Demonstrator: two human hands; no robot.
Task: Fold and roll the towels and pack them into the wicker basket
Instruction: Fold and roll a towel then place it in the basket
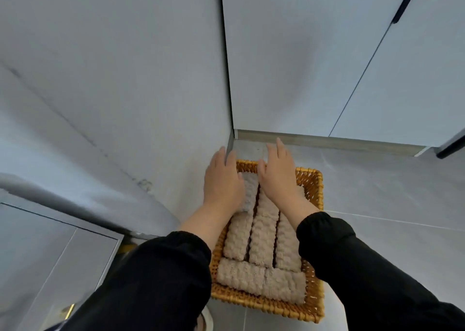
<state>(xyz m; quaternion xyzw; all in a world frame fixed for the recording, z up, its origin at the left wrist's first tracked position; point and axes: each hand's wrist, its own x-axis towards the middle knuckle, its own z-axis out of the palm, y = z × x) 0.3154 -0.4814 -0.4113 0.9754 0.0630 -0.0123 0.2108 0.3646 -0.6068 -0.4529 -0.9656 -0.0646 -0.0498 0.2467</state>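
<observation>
A rectangular wicker basket (312,189) stands on the grey tiled floor in a corner. Several rolled beige towels (263,240) fill it, most lying lengthwise, with two rolls laid crosswise along the near edge. My left hand (222,179) lies flat with straight fingers over the far left of the basket, on a towel roll. My right hand (276,172) is stretched flat over the far middle, fingers reaching past the back rim. Neither hand grips anything. Black sleeves cover both forearms.
A grey wall panel (113,91) rises just left of the basket. Pale cabinet doors (314,53) with a plinth stand behind it. Grey floor tiles (390,192) stretch to the right. A white shoe tip (207,318) shows near the basket's front.
</observation>
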